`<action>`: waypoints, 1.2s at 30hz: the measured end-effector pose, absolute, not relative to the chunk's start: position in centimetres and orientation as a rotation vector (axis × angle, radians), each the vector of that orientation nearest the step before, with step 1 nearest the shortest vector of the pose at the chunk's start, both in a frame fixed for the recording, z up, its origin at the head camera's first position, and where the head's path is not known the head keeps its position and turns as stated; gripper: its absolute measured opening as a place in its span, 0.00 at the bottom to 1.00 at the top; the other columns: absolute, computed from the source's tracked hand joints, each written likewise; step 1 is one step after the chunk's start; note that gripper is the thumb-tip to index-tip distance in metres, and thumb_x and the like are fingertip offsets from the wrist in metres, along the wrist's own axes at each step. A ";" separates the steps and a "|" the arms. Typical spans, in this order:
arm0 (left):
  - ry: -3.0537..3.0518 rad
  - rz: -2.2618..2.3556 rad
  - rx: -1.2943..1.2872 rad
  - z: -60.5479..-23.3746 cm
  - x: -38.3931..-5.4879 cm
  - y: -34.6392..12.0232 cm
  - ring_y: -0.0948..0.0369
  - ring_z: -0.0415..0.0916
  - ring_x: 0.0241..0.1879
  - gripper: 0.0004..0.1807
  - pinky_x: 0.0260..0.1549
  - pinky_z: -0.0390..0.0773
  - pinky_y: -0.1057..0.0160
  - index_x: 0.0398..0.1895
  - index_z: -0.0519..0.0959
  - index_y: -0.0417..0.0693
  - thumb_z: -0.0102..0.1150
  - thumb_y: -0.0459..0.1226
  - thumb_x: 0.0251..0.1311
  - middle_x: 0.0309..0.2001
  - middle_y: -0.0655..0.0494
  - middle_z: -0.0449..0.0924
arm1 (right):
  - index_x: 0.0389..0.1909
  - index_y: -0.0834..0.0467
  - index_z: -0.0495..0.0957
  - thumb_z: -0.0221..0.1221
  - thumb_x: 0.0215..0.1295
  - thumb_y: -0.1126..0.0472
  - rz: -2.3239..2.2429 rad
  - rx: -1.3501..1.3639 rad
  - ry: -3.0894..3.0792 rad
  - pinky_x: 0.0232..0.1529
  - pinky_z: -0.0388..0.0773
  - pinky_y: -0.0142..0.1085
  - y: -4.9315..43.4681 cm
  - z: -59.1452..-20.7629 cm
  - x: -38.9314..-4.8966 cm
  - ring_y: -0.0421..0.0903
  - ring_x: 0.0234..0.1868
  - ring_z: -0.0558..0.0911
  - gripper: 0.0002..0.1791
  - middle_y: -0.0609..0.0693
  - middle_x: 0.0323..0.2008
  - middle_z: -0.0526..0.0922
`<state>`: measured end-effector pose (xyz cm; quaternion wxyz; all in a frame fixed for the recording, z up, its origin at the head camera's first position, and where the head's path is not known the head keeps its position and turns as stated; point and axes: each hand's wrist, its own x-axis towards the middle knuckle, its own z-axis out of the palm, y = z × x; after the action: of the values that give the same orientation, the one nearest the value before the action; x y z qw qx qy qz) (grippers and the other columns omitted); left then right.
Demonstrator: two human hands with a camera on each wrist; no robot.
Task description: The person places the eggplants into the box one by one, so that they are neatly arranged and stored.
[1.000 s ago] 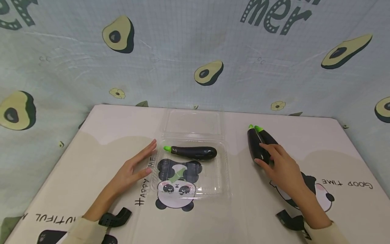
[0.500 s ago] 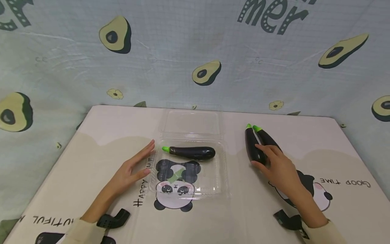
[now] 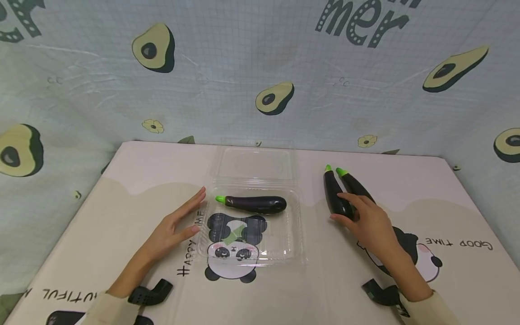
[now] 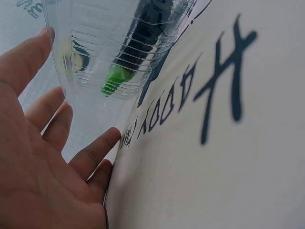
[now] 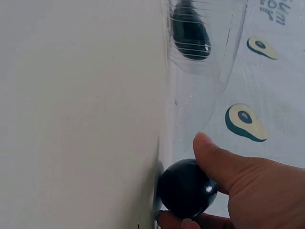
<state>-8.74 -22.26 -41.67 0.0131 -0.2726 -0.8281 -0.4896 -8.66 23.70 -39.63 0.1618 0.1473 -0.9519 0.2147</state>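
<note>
In the head view a dark eggplant [image 3: 334,194] with a green stem lies on the right side of the table. My right hand [image 3: 371,223] grips its thick lower end; the right wrist view shows the thumb [image 5: 214,160] on one side of its round end and fingertips on the other. A second eggplant [image 3: 355,184] lies just right of it, partly hidden by that hand. My left hand [image 3: 172,230] has its fingers spread at the left rim of a clear plastic clamshell box [image 3: 280,246]. Inside the box lies a third eggplant [image 3: 256,204], stem to the left.
The box's lid [image 3: 255,163] is folded back toward the wall sheet [image 3: 227,67], which carries avocado prints. A pale tablecloth [image 3: 341,284] with panda drawings and lettering covers the table. Each wrist wears a black camera band [image 3: 152,292].
My right hand has shifted slightly left with the gripped eggplant, widening the gap to the second one. The left hand stays at the box's rim.
</note>
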 end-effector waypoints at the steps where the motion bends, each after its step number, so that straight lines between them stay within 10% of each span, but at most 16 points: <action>1: -2.578 -1.527 -0.852 -41.7 -8.7 -22.3 0.67 0.56 0.68 0.38 0.64 0.47 0.73 0.72 0.61 0.46 0.60 0.29 0.55 0.74 0.55 0.51 | 0.56 0.55 0.76 0.72 0.50 0.54 0.618 0.417 -2.716 0.16 0.63 0.31 23.7 -39.7 -8.7 0.36 0.19 0.67 0.30 0.48 0.28 0.73; 36: -2.597 -1.563 -0.864 -41.9 -8.8 -22.5 0.66 0.56 0.69 0.38 0.65 0.46 0.71 0.73 0.58 0.46 0.59 0.31 0.58 0.75 0.57 0.49 | 0.62 0.59 0.70 0.69 0.54 0.63 0.694 0.477 -2.602 0.11 0.56 0.30 23.6 -38.9 -8.6 0.29 0.10 0.52 0.33 0.43 0.18 0.64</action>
<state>-8.80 -22.48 -41.93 -0.0051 -0.2740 -0.8240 -0.4959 -8.58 23.56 -38.95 0.2021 0.1708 -0.9317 0.2487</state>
